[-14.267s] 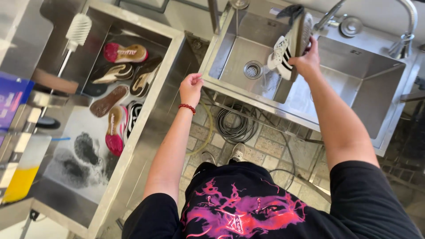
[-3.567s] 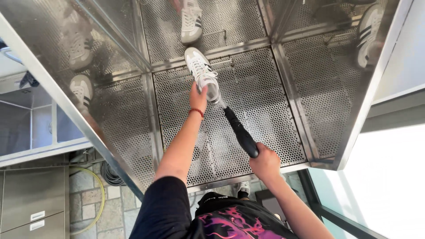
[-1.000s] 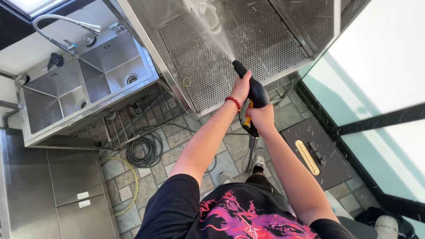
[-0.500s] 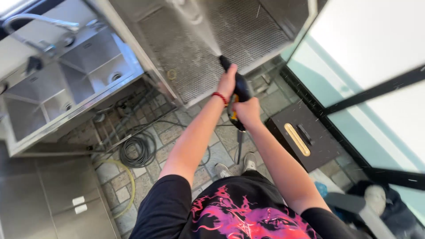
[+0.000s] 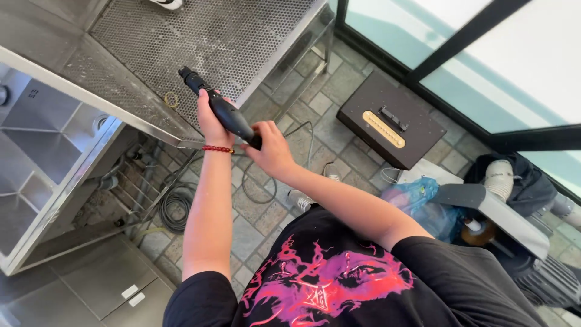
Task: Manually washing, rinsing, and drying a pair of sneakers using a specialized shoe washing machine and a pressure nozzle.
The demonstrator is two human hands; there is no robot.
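Stone-tiled floor beside perforated steel tray (image 5: 242,36) | black spray gun (image 5: 221,109): over tray's near edge, long axis nozzle-first toward tray | your left hand (image 5: 209,118) wraps barrel | right hand (image 5: 272,148) closed on rear grip, trigger probably hidden.

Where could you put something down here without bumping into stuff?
The perforated steel tray is mostly bare between the white shoe at its far edge and the black spray gun held in both hands. The steel sink basin looks bare. The floor right is crowded: brown box, blue bag.
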